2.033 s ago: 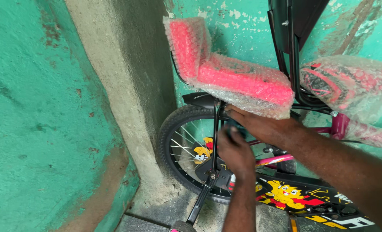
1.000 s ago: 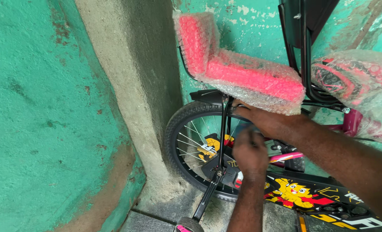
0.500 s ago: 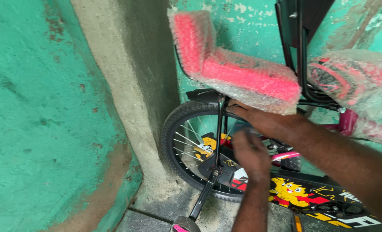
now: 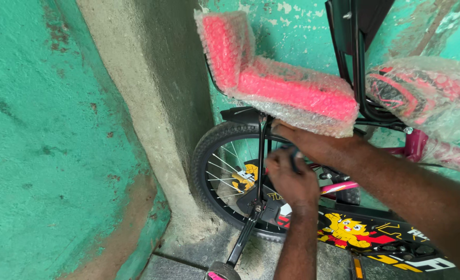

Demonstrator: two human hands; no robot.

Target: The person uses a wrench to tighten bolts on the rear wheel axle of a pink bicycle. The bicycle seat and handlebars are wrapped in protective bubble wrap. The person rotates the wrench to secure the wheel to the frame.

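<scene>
A child's bicycle stands against a green wall, its pink seat (image 4: pixel 292 91) wrapped in bubble wrap. My right hand (image 4: pixel 318 148) reaches in from the right. Its fingertips rest just under the seat, at the top of a black upright strut (image 4: pixel 261 155). My left hand (image 4: pixel 289 181) comes up from below, fingers curled around a small dark object (image 4: pixel 293 153) that sits between both hands; what it is stays unclear. Both hands hover in front of the rear wheel (image 4: pixel 217 171), which has a black tyre and silver spokes.
A rough concrete pillar (image 4: pixel 152 103) stands close on the wheel's left, with green painted wall (image 4: pixel 43 140) beyond it. A black chain guard with a yellow cartoon figure (image 4: pixel 346 228) runs lower right. A second bubble-wrapped pink part (image 4: pixel 432 96) sits at upper right, and a black rack (image 4: pixel 354 31) above.
My left hand has crept a little upward toward my right hand under the seat. My right hand has stayed at the top of the strut. The view has shifted slightly.
</scene>
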